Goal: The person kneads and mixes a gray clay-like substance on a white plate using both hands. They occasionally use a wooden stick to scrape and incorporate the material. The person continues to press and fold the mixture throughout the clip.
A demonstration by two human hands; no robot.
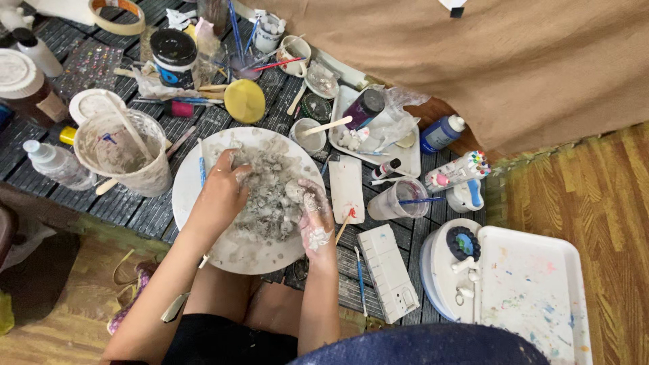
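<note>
A large round white plate (236, 253) lies on the dark slatted low table (128, 209). On it sits a lumpy grey-white paste mound (270, 196). My left hand (222, 186) presses on the mound's left side, fingers spread and smeared grey. My right hand (314, 216) rests on the mound's right edge, thickly coated in white paste. Neither hand holds a tool. A blue-handled brush (201, 169) lies on the plate just left of my left hand.
A smeared mixing tub (122, 152) with a stick stands left of the plate. Behind are a black-lidded jar (173, 55), a yellow lid (245, 101), cups and brushes. To the right lie a white palette (346, 188), a paint box (389, 270) and a spattered white tray (534, 290).
</note>
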